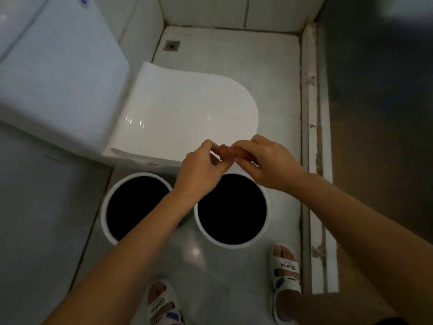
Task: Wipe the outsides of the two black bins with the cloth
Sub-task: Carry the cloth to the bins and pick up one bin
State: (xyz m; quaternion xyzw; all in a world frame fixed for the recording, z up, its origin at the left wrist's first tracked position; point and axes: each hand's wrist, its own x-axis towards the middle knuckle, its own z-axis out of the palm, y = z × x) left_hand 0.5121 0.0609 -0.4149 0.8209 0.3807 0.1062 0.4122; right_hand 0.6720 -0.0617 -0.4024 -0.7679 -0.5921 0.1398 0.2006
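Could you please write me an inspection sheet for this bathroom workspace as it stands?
Surface: grey tiled floor, glossy, with a floor drain at the far end.
Job's things: two bins, left bin and right bin, white-rimmed with dark insides, side by side; reddish cloth bunched between both hands.
Clutter: nothing seen.
Grippers: left hand and right hand both pinch the cloth above the bins.
Cables: nothing seen.
Surroundings: toilet with lid closed; sandalled feet below.

I stand in a small home bathroom. A white toilet [140,109] with its lid shut sits ahead of me. Beyond the toilet, a floor drain [172,45] is set in pale tiles.
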